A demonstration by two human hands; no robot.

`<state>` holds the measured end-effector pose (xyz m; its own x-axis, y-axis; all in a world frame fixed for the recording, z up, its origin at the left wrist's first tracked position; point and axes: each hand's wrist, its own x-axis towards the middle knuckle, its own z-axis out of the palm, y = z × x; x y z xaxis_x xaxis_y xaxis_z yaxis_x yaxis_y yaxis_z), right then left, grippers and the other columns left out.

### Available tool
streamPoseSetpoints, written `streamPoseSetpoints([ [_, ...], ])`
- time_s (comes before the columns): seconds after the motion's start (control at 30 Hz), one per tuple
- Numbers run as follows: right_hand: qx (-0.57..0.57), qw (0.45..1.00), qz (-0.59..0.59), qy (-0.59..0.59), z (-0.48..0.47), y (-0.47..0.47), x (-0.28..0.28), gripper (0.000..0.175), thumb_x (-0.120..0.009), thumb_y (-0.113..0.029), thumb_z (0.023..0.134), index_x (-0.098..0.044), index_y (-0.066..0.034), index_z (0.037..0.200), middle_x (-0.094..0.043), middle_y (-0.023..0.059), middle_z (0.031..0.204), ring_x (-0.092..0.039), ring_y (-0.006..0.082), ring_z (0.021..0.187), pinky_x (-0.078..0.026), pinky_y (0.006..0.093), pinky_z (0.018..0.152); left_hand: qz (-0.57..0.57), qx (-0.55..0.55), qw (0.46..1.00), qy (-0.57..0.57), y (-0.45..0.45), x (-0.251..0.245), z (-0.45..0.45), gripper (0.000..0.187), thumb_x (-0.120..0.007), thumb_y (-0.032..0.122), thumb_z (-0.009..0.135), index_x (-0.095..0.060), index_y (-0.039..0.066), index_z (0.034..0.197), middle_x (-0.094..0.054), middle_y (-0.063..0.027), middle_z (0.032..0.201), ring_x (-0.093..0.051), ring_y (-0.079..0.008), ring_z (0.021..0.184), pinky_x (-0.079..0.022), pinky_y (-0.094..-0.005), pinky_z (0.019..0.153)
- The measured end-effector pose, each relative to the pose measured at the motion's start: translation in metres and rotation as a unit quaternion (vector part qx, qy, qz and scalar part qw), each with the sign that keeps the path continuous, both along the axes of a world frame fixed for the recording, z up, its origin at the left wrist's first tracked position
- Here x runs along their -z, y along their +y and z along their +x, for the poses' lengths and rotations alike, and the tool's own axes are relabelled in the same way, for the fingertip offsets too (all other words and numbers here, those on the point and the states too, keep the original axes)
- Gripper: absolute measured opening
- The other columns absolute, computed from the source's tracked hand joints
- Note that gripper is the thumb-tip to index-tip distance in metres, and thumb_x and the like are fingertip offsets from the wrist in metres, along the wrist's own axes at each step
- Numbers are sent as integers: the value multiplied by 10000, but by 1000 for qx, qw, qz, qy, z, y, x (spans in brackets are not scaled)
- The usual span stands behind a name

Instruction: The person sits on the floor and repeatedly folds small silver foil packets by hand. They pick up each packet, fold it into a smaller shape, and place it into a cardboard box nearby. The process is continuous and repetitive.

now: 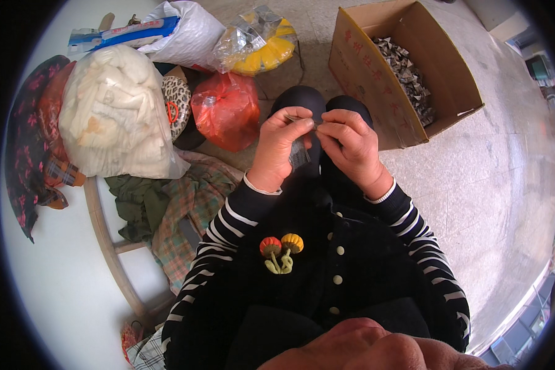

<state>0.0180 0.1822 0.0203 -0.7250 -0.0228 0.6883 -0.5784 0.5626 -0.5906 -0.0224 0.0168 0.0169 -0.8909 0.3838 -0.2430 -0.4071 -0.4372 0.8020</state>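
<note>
Above my knees, my left hand (276, 148) and my right hand (352, 145) meet at the fingertips. Between them they pinch a small, thin folded piece (316, 126), perhaps paper; the fingers cover most of it. A grey patterned strip (299, 155) shows below my left palm, partly hidden by that hand. I cannot tell whether the strip joins the pinched piece. To the right of my hands stands an open cardboard box (374, 88) with writing on its side. Many small grey-and-white folded pieces (406, 76) lie inside it, angular in shape.
A red plastic bag (226, 111) sits left of my knees, near a leopard-print round item (175, 106) and red-handled scissors (172, 112). Further left are a large clear bag of white stuffing (113, 115) and a wooden chair frame (104, 231) with clothes. Beyond lies a bag with yellow pieces (263, 51).
</note>
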Motion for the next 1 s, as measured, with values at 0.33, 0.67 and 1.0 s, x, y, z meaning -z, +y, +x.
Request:
streamPoseSetpoints([
  [0.33,-1,992,-73,-103,-3,0,-3,219,-760,-42,719,-682,-33,924,-663,115,919,-658,285,814,-527,341,704,-149,4,976,159,-2,-11,4,297,-654,-41,825,-585,10,1109,-651,-46,892,-580,-84,714,-471,-210,637],
  [0.67,29,999,45,11,-2,3,-2,196,-732,7,701,-687,-81,870,-655,78,857,-645,260,737,-518,330,671,-189,-8,960,205,0,-6,5,282,-660,-58,822,-596,17,1086,-642,-36,854,-573,-78,691,-464,-205,618],
  [1.0,-156,862,-241,-417,-3,24,-2,93,-734,-12,789,-652,0,830,-623,-12,745,-557,47,689,-456,203,626,-209,82,948,225,-5,-9,3,227,-656,-43,810,-646,24,1027,-631,1,827,-561,-38,708,-462,-192,618],
])
